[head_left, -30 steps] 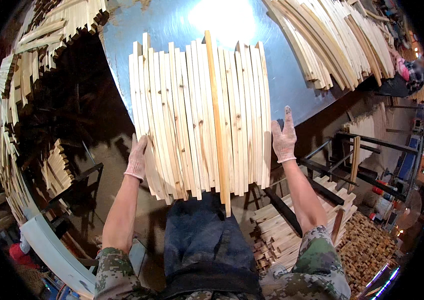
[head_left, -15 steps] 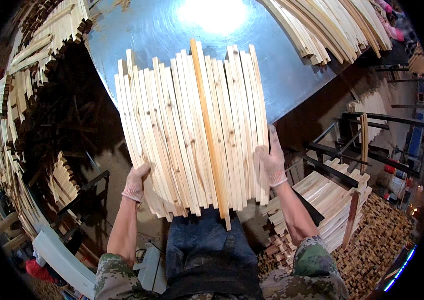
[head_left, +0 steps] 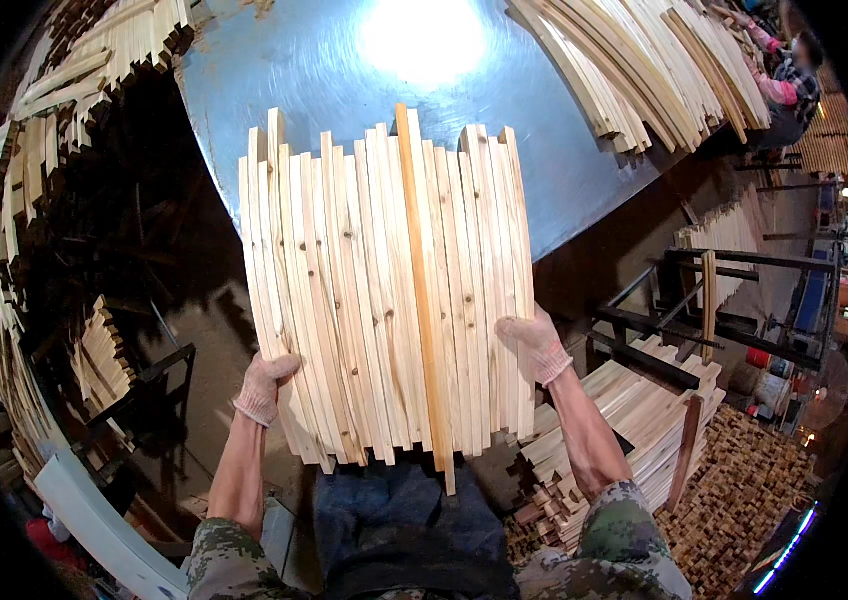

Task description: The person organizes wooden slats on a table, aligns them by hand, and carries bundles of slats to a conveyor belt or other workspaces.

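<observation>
A wide row of pale wooden strips (head_left: 374, 300), one of them more orange, lies side by side between my hands, its far ends over the metal table. My left hand (head_left: 266, 385), in a light knitted glove, grips the row's left edge near its close end, thumb on top. Against the right edge, my gloved right hand (head_left: 536, 345) clasps the outermost strips, its thumb also on top. The fingers under the strips are hidden. The strips' ends are uneven, and the orange one sticks out toward my body.
The shiny metal table (head_left: 344, 80) carries another pile of strips (head_left: 634, 70) at far right. A person (head_left: 789, 85) is beyond it. Stacked boards (head_left: 634, 410) and a black metal frame (head_left: 724, 290) stand on my right. More strips (head_left: 94, 80) are heaped at far left.
The row of strips has come slightly toward my body, with both hands still on its edges. My right hand's fingers have wrapped further round the edge. The view has shifted a little.
</observation>
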A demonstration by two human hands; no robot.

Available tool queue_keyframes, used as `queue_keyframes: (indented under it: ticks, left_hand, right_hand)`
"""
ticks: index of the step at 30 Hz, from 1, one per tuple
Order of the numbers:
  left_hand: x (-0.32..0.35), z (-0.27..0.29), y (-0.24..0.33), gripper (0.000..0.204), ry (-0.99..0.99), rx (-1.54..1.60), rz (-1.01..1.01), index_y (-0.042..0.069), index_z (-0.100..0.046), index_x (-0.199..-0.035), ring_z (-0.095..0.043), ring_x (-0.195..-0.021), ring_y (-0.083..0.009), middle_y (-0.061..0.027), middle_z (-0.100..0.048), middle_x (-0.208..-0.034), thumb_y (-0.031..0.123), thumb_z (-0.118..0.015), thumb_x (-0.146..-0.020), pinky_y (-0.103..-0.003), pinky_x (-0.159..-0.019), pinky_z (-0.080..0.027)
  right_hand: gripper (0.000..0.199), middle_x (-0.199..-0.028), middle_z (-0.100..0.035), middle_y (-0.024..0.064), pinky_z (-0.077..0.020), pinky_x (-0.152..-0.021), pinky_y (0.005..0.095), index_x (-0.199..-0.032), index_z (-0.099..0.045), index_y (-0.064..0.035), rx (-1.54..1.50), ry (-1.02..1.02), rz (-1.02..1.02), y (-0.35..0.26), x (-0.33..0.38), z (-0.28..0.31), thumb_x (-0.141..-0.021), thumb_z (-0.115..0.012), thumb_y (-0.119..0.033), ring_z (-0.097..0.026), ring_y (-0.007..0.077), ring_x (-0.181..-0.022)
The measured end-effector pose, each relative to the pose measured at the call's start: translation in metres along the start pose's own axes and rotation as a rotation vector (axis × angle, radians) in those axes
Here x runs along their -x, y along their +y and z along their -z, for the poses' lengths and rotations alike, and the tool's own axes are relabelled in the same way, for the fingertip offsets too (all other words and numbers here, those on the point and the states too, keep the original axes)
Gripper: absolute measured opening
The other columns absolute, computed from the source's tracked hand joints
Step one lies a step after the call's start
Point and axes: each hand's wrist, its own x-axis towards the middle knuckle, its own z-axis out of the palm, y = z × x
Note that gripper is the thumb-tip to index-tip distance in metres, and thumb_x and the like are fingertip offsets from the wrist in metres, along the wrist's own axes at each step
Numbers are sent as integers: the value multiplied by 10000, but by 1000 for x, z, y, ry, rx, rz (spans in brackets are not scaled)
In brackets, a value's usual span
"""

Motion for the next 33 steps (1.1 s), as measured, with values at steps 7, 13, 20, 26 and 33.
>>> queue_keyframes:
  ticks: [7, 13, 20, 26, 33]
  left_hand:
    - [12, 2, -2, 539, -61, 23, -2, -91, -641, -1301, -740, -867, -230, -138, -736, -1055, 107, -690, -802, -360, -768, -633]
    - [44, -22, 21, 507, -23, 69, -42, -30, -689, -1269, -646, -798, -133, -55, -703, -994, 115, -784, -793, -266, -723, -535]
    - [115, -34, 11, 494, 28, 320, -157, 15, -689, -1266, -688, -931, -136, -33, -716, -1079, 109, -815, -797, -307, -835, -580]
    - [190, -25, -1, 418, 143, 559, -372, 45, -734, -1228, -729, -928, -156, -47, -761, -1073, 138, -859, -840, -323, -910, -594]
    - [301, 22, -83, 461, 230, 813, -753, -10, -720, -1285, -746, -1062, -196, -88, -783, -1168, 144, -841, -868, -356, -1017, -570]
  right_hand:
    - [507, -1206, -701, 98, -576, -954, 332, -1392, -604, 30, -87, -28, 8, -33, 22, -13, -894, -700, 16, -688, 188, -1043]
    - [623, -1270, -700, 94, -555, -954, 324, -1437, -594, 29, -161, -126, 124, -53, 29, -11, -831, -720, -47, -678, 194, -1109]
    - [498, -1025, -667, 21, -505, -774, 284, -1326, -629, 28, 117, -180, 209, -144, 49, -24, -840, -666, -74, -618, 143, -864]
    - [397, -825, -605, -33, -421, -554, 275, -1222, -650, 13, 622, -199, 391, -195, 2, -53, -863, -678, -155, -518, 92, -639]
    - [475, -1032, -691, 49, -581, -741, 331, -1269, -635, 10, 606, -674, 539, -203, 78, -218, -843, -679, -196, -666, 185, -842]
